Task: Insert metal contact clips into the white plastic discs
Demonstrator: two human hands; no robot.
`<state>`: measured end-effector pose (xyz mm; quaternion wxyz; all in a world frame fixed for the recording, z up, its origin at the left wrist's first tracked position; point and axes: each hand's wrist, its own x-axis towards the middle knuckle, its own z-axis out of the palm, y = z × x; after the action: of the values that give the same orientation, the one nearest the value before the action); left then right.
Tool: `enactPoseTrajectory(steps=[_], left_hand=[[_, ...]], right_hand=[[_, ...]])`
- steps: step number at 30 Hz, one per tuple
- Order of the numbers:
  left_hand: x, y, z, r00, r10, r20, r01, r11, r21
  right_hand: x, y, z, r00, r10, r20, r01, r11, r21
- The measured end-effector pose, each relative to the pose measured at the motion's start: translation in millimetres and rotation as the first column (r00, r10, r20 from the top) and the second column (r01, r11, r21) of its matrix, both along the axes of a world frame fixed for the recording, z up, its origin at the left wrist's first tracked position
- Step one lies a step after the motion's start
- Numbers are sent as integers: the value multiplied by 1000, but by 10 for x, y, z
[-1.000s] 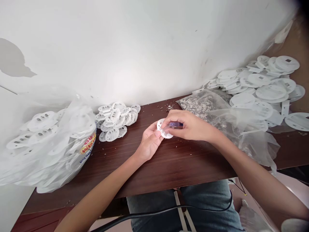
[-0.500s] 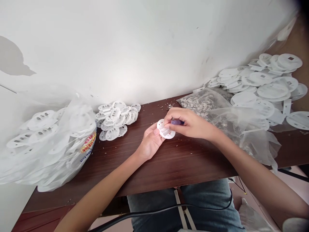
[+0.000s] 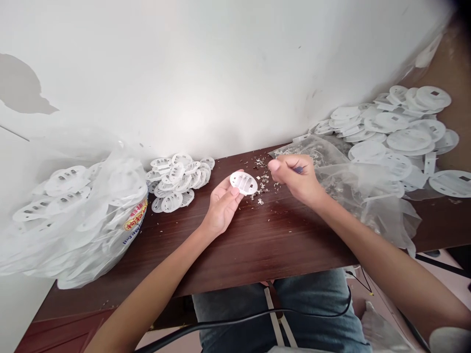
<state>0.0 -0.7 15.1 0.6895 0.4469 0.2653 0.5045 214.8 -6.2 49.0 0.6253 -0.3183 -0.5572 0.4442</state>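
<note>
My left hand (image 3: 221,206) holds a small white round plastic disc (image 3: 243,182) with slots, pinched at its near edge and tilted flat above the dark wooden table (image 3: 257,245). My right hand (image 3: 296,179) is closed around a small purple-tipped tool (image 3: 300,169), a little to the right of the disc and apart from it. Small white plastic scraps (image 3: 262,189) lie on the table between the two hands.
A pile of small slotted discs (image 3: 176,181) lies at the back by the wall. A clear bag of discs (image 3: 69,215) sits at left. Larger white discs (image 3: 401,132) and crumpled clear bags (image 3: 368,191) fill the right. A black cable (image 3: 257,318) crosses my lap.
My right hand has pulled away from the disc to the right with the tool. The left hand lifted and tilted the disc flatter. Plastic scraps now lie uncovered between the hands.
</note>
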Motion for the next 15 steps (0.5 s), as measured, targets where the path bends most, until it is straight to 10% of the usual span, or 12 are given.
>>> enactPoseTrajectory(steps=[7, 15], left_hand=[[105, -194, -72, 986, -162, -38, 159, 985, -60], [86, -165, -106, 981, -187, -46, 185, 982, -47]], right_hand=[[9, 9, 58, 921, 163, -353, -194, 979, -54], [63, -6, 80, 899, 196, -391, -260, 959, -115]])
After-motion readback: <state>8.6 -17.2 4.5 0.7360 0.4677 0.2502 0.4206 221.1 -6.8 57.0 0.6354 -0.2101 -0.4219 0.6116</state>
